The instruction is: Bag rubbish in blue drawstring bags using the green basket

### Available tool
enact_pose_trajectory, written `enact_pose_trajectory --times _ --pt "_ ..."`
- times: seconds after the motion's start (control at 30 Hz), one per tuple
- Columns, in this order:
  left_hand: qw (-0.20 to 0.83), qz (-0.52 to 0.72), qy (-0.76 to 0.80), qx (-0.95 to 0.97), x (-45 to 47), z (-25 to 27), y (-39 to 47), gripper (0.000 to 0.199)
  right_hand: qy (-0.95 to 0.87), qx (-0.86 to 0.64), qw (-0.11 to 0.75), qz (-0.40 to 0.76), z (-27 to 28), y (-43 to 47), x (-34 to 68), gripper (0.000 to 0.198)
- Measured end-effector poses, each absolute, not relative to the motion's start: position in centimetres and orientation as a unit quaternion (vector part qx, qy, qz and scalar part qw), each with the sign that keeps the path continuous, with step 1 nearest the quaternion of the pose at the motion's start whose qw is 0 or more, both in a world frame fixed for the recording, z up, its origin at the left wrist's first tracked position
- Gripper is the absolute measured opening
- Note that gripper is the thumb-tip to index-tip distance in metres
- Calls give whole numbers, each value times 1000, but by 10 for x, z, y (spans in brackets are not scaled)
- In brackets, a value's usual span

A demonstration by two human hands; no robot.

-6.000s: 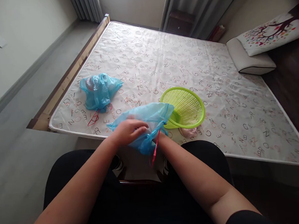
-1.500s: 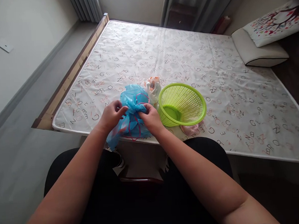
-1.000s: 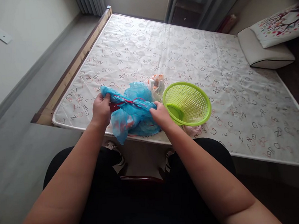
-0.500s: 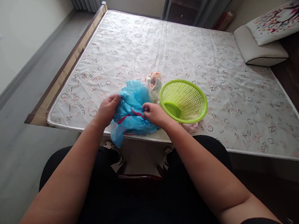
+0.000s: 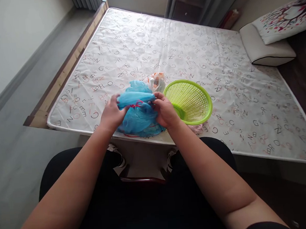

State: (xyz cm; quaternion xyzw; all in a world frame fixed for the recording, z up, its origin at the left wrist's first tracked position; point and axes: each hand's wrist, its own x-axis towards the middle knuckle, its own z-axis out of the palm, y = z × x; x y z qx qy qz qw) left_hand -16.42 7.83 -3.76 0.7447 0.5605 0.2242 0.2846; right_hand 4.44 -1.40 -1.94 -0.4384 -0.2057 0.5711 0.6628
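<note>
My left hand (image 5: 113, 115) and right hand (image 5: 167, 111) each pinch one end of a bunched blue band, thumbs against fingers. Large white mattress printed with letters (image 5: 185, 50) underneath. Lime-green plastic mesh basket (image 5: 193, 103) just beyond my right hand. Crumpled translucent blue plastic bag (image 5: 140, 120) sits at the mattress's near edge, band included; one bag or several, can't tell. Probably light, limp, slippery, tears if yanked. Best hold: bunched ends, fingertips and thumb. Thin red plastic drawstring (image 5: 136, 104) midway: likely tougher, but narrow, might slip.
</note>
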Motion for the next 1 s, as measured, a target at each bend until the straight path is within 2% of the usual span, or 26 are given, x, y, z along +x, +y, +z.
enact_pose_trajectory --times 0.07,0.13,0.23,0.33,0.4,0.5,0.6,0.7,0.77,0.83,0.93,1.0 --pt "337 139 610 703 -166 -43 87 62 -199 -428 654 591 -15 -17 46 34" --pt "363 123 630 676 -171 -46 96 49 -199 -433 644 598 -13 -18 49 35" --pt "371 194 625 659 -179 -46 107 24 -221 -475 611 593 -10 -18 55 35" --pt "438 340 617 559 -182 -46 113 26 -299 -564 525 563 -9 -18 63 27" --pt "510 410 593 469 -180 -44 115 29 -386 -640 443 496 -10 -20 66 21" --pt "585 442 543 409 -175 -38 111 34 -491 -725 372 308 -14 -24 65 11" --pt "617 414 497 449 -172 -26 104 41 -529 -737 395 146 -19 -26 64 13" --pt "660 272 453 535 -183 -14 102 49 -516 -743 420 76 -20 -24 74 21" --pt "644 148 445 605 -196 -10 107 44 -496 -759 419 47 -18 -23 84 26" --pt "574 94 477 659 -206 -10 114 36 -490 -765 419 12 -13 -26 86 33" --pt "500 175 526 665 -204 -14 114 21 -559 -711 426 -10 -2 -33 68 39" --pt "526 241 504 641 -192 -14 106 22 -669 -623 403 53 2 -37 46 38"
